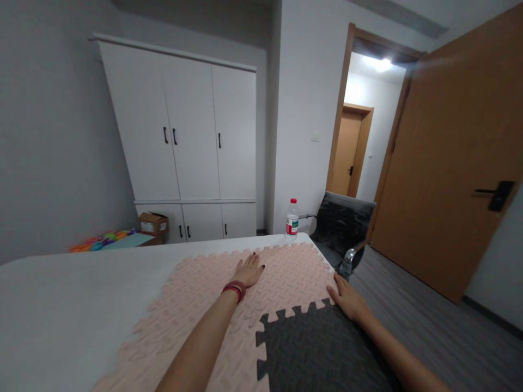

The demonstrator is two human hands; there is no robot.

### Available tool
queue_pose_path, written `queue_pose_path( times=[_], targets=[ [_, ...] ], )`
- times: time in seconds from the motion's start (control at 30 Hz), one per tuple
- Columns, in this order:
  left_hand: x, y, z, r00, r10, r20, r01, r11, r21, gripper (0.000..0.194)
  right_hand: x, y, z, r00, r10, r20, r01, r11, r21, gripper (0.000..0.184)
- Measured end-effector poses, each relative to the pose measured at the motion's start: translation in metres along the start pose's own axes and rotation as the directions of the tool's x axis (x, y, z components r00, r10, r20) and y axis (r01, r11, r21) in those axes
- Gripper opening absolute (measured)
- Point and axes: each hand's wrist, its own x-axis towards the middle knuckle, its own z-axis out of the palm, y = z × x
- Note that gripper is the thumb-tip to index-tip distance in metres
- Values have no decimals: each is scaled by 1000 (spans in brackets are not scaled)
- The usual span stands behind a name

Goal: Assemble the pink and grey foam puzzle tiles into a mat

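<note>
Pink interlocking foam mat tiles (196, 305) lie on a white table (61, 294). A dark grey foam tile (318, 348) is joined to them at the near right. My left hand (250, 271) lies flat, fingers apart, on the far part of the pink mat; a red band circles its wrist. My right hand (347, 298) rests palm down at the table's right edge, over the seam where the pink and grey tiles meet. Neither hand holds anything.
A water bottle (292, 219) stands at the table's far right corner. A dark office chair (343, 228) sits just beyond. White cupboards (188, 141), a cardboard box (153, 223), colourful items (102, 240) and an open brown door (453, 158) surround the table.
</note>
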Motion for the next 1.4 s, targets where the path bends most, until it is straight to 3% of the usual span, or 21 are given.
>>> queue_pose_path(
  times=[0.23,0.37,0.5,0.73,0.83,0.93,1.2,1.4],
  targets=[
    [33,2,7,995,-43,-91,43,999,-3,46,1,1,0,1000,6,0,-6,1000,25,78],
    [28,4,4,996,-28,-84,28,1000,-1,46,0,1,-2,1000,-6,4,6,1000,17,79],
    [-5,10,-4,999,37,-39,-37,999,-2,50,-2,-1,-4,1000,15,24,-15,1000,5,79],
    [-109,13,-15,970,227,88,-225,974,-41,64,-5,-1,-5,998,44,37,-43,998,-35,78],
    [-140,11,-19,949,297,106,-292,955,-59,67,-4,1,-3,998,39,41,-38,999,-36,79],
    [-152,10,-23,938,327,116,-320,945,-72,67,-1,5,0,998,31,51,-29,999,-40,79],
    [-151,9,-24,942,320,99,-314,947,-70,70,2,7,1,998,33,56,-28,996,-83,79],
    [-165,26,-24,977,204,69,-201,979,-40,67,-20,-19,-13,996,85,-6,-85,981,-177,68]
  ],
)
